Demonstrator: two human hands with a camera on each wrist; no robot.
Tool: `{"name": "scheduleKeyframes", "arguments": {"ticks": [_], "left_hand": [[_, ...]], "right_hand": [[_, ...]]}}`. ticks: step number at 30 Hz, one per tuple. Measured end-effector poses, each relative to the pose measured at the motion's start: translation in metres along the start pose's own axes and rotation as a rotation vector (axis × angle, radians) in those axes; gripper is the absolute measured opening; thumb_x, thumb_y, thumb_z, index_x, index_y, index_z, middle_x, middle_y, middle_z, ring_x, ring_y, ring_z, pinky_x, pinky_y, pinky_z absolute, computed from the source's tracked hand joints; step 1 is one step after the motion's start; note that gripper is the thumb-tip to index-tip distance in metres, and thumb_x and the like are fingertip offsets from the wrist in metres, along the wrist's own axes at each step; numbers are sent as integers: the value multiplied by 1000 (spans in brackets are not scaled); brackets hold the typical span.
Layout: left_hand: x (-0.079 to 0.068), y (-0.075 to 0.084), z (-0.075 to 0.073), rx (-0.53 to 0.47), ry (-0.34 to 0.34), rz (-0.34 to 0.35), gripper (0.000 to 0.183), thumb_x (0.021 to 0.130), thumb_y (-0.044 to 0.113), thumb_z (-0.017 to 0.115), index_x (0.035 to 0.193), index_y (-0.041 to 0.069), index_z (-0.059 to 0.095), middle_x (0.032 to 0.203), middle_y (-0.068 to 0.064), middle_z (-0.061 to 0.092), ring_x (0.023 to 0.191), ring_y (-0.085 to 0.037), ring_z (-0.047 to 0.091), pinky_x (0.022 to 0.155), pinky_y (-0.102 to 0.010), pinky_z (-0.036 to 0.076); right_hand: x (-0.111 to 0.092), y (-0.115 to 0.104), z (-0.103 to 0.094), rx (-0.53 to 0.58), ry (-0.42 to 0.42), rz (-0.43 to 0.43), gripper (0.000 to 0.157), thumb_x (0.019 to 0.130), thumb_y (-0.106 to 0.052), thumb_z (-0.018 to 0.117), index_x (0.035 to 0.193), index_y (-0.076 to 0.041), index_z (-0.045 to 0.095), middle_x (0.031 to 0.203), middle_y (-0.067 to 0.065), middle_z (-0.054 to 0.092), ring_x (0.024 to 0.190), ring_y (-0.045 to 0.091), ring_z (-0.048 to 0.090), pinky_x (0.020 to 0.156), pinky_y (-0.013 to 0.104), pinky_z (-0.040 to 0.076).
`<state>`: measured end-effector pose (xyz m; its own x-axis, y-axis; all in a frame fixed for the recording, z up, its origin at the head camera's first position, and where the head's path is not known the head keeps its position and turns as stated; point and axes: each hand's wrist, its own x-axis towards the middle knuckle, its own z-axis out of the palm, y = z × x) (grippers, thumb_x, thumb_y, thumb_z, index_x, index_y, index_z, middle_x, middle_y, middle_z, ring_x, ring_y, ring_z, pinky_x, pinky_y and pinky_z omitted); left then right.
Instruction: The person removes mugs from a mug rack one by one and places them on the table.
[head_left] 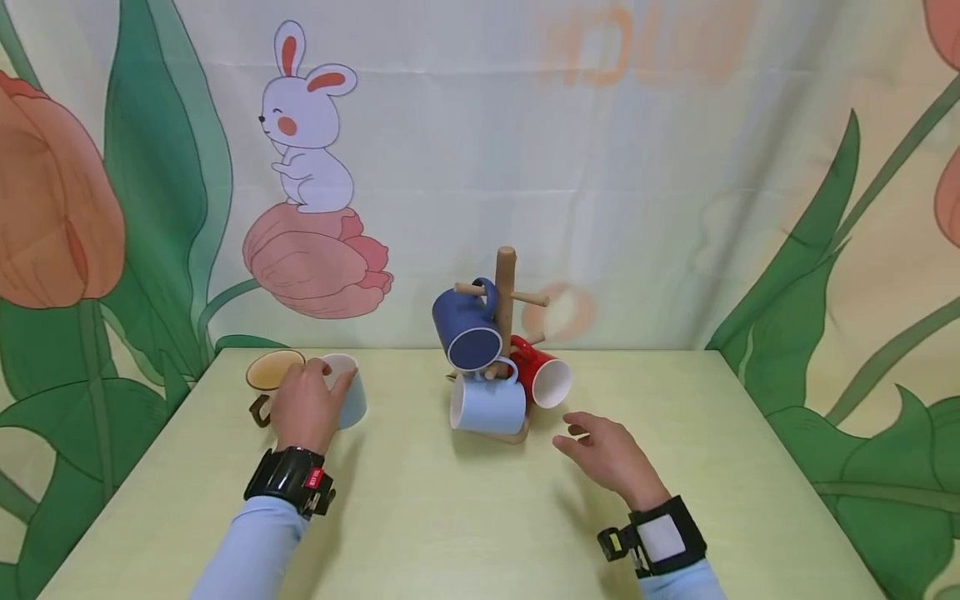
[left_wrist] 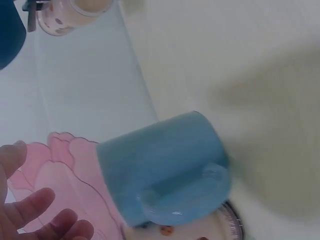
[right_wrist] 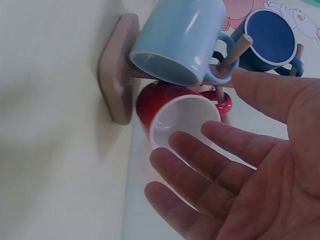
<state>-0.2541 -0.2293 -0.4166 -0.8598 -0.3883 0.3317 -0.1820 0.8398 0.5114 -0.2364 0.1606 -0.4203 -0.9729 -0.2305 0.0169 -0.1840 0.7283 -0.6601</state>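
My left hand [head_left: 306, 406] hovers at the rim of a grey-blue mug [head_left: 352, 400] at the table's left. In the left wrist view its spread fingers [left_wrist: 30, 207] are apart from the mug's mouth, and the mug's handle faces the camera. My right hand [head_left: 609, 457] is in the air right of a wooden mug tree [head_left: 506, 283], fingers extended and empty. On the tree hang a dark blue mug [head_left: 457, 321], a light blue mug [head_left: 491, 406] and a red mug [head_left: 536, 367]. The right wrist view shows these fingers before the red mug's white mouth [right_wrist: 182, 122].
A mug with a yellowish inside [head_left: 274, 369] and brown handle stands behind my left hand, partly hidden. A pale patterned cup [left_wrist: 75, 15] shows at the left wrist view's top. A printed curtain [head_left: 637, 167] hangs behind the pale table [head_left: 442, 525].
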Motion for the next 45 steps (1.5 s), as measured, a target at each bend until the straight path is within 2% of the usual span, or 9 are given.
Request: {"name": "scheduleKeyframes", "arguments": {"ticks": [4, 9, 16, 20, 25, 30, 37, 45], "left_hand": [[5, 16, -6, 30, -10, 49, 52, 96, 47, 62, 117, -1, 63, 110, -25, 58, 97, -41, 59, 75, -59, 52], [15, 38, -12, 39, -20, 115, 56, 97, 50, 58, 119, -1, 64, 112, -25, 59, 100, -42, 59, 76, -57, 53], [26, 73, -17, 29, -18, 196, 56, 97, 53, 56, 120, 1, 63, 112, -20, 58, 99, -38, 57, 76, -54, 53], [30, 89, -20, 22, -18, 239, 55, 96, 53, 57, 118, 2, 61, 110, -18, 57, 96, -34, 56, 74, -51, 54], [34, 105, -24, 32, -27, 302, 58, 96, 55, 57, 118, 2, 63, 113, -18, 60, 100, -34, 57, 75, -50, 55], [38, 125, -27, 67, -39, 372, 62, 96, 59, 54, 119, 3, 65, 110, -18, 62, 98, -34, 59, 77, -48, 54], [45, 154, -26, 65, -85, 432, 69, 92, 66, 54, 123, 4, 64, 110, -18, 62, 94, -33, 62, 73, -47, 56], [50, 165, -22, 93, -133, 453, 67, 94, 63, 53, 129, 7, 61, 115, -18, 62, 103, -33, 61, 84, -51, 54]], "right_hand": [[8, -9, -12, -17, 24, -48, 45, 96, -28, 66, 132, -1, 60, 122, 18, 66, 104, 33, 66, 85, 48, 54], [22, -26, -28, -40, 57, -106, 47, 97, -29, 64, 134, -1, 58, 119, 17, 67, 102, 34, 67, 84, 48, 54], [42, -44, -46, -90, 82, -157, 48, 99, -32, 60, 136, -2, 56, 118, 18, 67, 102, 35, 67, 85, 49, 53], [52, -54, -54, -119, 78, -147, 53, 99, -36, 59, 139, -2, 53, 122, 20, 65, 107, 35, 65, 88, 49, 53], [63, -68, -63, -148, 76, -126, 59, 99, -40, 57, 141, 0, 50, 124, 20, 65, 112, 36, 62, 91, 49, 51], [71, -83, -69, -169, 103, -140, 62, 98, -45, 57, 141, 0, 50, 118, 19, 67, 107, 35, 64, 88, 48, 51], [82, -97, -70, -192, 164, -171, 52, 99, -47, 55, 132, -7, 58, 108, 14, 69, 93, 29, 65, 77, 44, 53], [85, -105, -68, -220, 191, -133, 48, 100, -45, 54, 127, -7, 63, 104, 12, 68, 88, 27, 62, 72, 41, 52]]}}
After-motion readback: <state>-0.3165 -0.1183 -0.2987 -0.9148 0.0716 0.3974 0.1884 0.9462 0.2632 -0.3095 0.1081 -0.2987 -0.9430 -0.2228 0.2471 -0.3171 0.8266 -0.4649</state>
